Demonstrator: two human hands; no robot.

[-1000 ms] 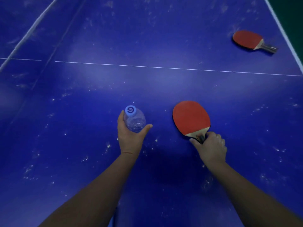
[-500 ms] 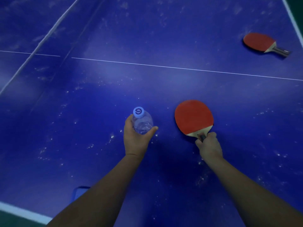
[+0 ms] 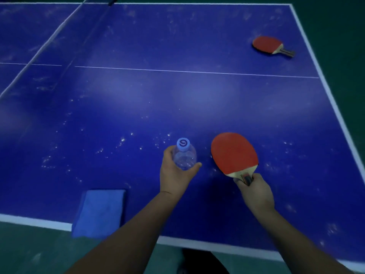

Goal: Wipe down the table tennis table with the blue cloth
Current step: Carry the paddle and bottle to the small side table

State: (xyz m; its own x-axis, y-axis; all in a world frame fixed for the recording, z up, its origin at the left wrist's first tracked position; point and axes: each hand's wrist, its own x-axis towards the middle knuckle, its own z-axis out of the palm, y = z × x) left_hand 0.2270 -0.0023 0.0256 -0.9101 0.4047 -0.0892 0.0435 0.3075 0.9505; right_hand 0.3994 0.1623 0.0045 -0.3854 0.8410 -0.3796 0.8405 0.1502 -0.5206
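The blue table tennis table [image 3: 177, 99] fills the view, dotted with white specks and smears. A folded blue cloth [image 3: 99, 211] lies at the near edge, hanging slightly over the white line, left of both arms. My left hand [image 3: 175, 177] grips a clear plastic water bottle [image 3: 184, 155] with a pale blue cap, upright. My right hand [image 3: 255, 191] holds the handle of a red paddle [image 3: 234, 153], its blade just above or on the table. Neither hand touches the cloth.
A second red paddle [image 3: 270, 45] lies at the far right near the table's side line. The net [image 3: 65, 42] runs along the upper left. Green floor [image 3: 339, 36] borders the table on the right and at the near edge.
The view has pulled back and tilted down, so the near table edge and the whole blue cloth now show. Both hands keep their grips on the bottle and the paddle.
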